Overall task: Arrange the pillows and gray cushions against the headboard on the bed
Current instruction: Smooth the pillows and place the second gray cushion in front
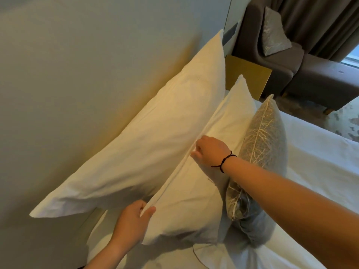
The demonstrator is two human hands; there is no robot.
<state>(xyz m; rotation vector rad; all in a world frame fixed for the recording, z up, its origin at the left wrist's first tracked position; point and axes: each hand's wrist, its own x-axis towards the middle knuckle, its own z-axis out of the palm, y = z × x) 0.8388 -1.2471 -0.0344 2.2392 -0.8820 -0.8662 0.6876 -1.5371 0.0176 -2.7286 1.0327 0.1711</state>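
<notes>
A large white back pillow (147,136) stands upright against the pale padded headboard (77,74). In front of it leans a second white pillow (194,195). My left hand (132,222) grips that front pillow's near top corner, thumb on its face. My right hand (210,150), with a black cord bracelet at the wrist, pinches the same pillow's top edge further along. A gray cushion (266,138) with a pale branching leaf pattern stands upright against the front pillow, behind my right forearm.
White bed sheet (314,171) spreads to the right. A yellowish bedside table (250,74) sits past the pillows. Beyond it stand a brown armchair (281,61) holding a silvery cushion (275,33), a matching footstool (326,82) and dark curtains (320,22).
</notes>
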